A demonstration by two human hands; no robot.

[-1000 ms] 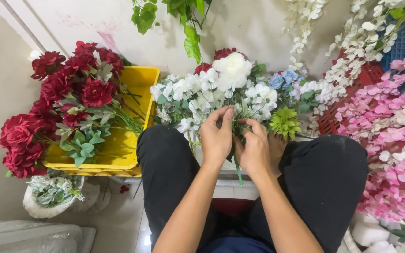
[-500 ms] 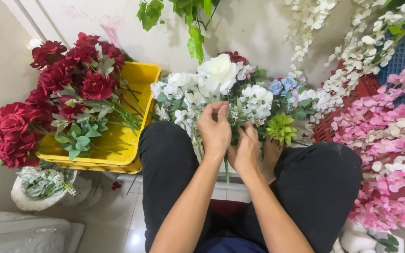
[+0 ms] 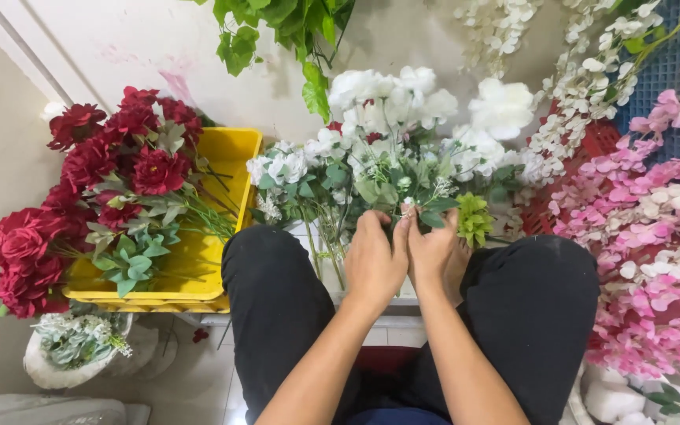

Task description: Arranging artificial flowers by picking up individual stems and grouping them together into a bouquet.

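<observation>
Seated, dark trousers, knees (image 3: 277, 291) apart, both hands together between them. Left hand (image 3: 373, 260) and right hand (image 3: 434, 253) side by side, touching, backs up, fingers curled shut around the stems of the bouquet (image 3: 391, 149). Thumbs pressed together at the top of the grip; fingertips hidden below, so exact hold on single stems impossible to tell.

Bouquet upright just above the hands: white blooms on top, grey-green leaves beneath, thin stems (image 3: 326, 252) trailing down left of the left hand. Lime sprig (image 3: 475, 219) just right of the bouquet, beside the right hand.

Left of the bouquet, a yellow crate (image 3: 190, 271) with red roses (image 3: 112, 181) lying across it, heads spilling over its left rim. Below the crate, a white sack (image 3: 57, 370) with pale greenery. Right of the bouquet, pink blossom sprays (image 3: 647, 252) in a thick heap; above them white blossom strands (image 3: 584, 86) against a blue grid (image 3: 663, 71). Above the bouquet, green leaves (image 3: 277, 31) hanging down before a pale wall.
</observation>
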